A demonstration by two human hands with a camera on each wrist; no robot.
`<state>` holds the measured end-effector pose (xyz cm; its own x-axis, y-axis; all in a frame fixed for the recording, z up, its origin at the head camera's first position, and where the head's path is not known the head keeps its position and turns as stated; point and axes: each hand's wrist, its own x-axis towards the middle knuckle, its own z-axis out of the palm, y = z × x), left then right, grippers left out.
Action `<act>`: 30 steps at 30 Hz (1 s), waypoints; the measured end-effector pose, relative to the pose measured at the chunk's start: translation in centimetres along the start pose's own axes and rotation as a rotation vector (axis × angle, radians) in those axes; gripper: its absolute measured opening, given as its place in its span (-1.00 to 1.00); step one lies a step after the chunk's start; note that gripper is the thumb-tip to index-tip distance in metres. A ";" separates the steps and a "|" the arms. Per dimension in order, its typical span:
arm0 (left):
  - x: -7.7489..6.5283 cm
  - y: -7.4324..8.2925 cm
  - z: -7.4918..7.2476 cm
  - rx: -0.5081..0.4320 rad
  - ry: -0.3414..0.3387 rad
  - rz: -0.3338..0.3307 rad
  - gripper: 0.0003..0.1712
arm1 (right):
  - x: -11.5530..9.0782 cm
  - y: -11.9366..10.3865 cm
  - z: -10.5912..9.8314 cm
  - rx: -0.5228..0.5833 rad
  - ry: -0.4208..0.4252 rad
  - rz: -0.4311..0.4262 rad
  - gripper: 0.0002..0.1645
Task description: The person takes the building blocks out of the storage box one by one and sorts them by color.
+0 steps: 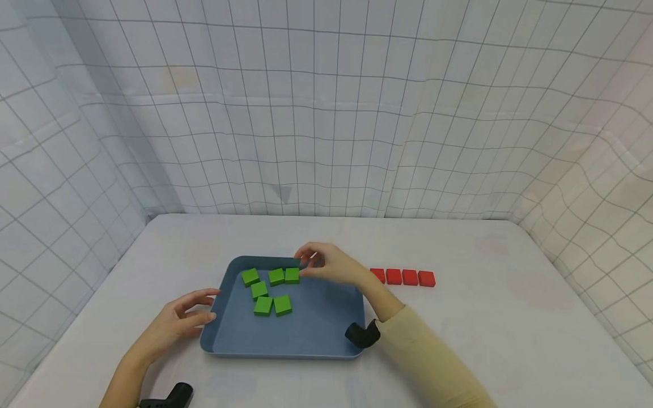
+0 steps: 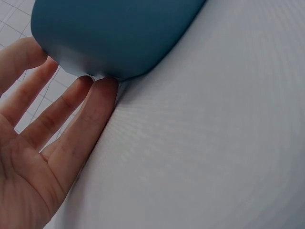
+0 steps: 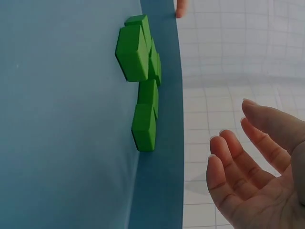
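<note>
A blue-grey tray (image 1: pixel 316 334) lies on the table with several green blocks inside, grouped toward its left and back. My left hand (image 1: pixel 176 321) is at the tray's left side; in the left wrist view its fingertips touch the tray's outer wall (image 2: pixel 109 38), fingers fairly straight. Over the tray's back edge is my right hand (image 1: pixel 331 263), fingers loosely bent and holding nothing. The nearest piece to it is the rightmost back green block (image 1: pixel 292 276). In the right wrist view a gap separates the hand (image 3: pixel 262 176) from the green blocks (image 3: pixel 144 126).
A row of several red blocks (image 1: pixel 402 277) lies on the white table (image 1: pixel 500 317) to the right of the tray, partly behind the right wrist. White gridded curtains (image 1: pixel 326 113) hang at the back and both sides. Each wrist wears a black device (image 1: pixel 363 335).
</note>
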<state>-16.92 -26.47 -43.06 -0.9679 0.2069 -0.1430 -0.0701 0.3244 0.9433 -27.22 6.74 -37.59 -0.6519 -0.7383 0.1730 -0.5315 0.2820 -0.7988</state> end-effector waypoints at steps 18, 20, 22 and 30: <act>0.0 -0.1 -0.1 0.000 -0.009 0.004 -0.37 | 1.4 1.1 2.8 -0.077 -0.234 0.030 -0.57; 0.0 -0.1 -0.1 0.001 -0.007 0.006 -0.37 | 1.4 1.2 3.0 -0.091 -0.247 0.049 -0.55; 0.0 -0.1 -0.1 0.002 -0.006 0.007 -0.37 | 1.4 1.2 3.2 -0.099 -0.259 0.060 -0.55; 0.0 0.0 0.0 0.008 -0.001 -0.001 -0.36 | 1.5 1.7 3.9 -0.110 -0.303 0.092 -0.52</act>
<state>-16.91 -26.50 -43.08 -0.9674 0.2079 -0.1443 -0.0690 0.3319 0.9408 -27.00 3.73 -40.93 -0.5185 -0.8504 -0.0892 -0.5435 0.4083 -0.7335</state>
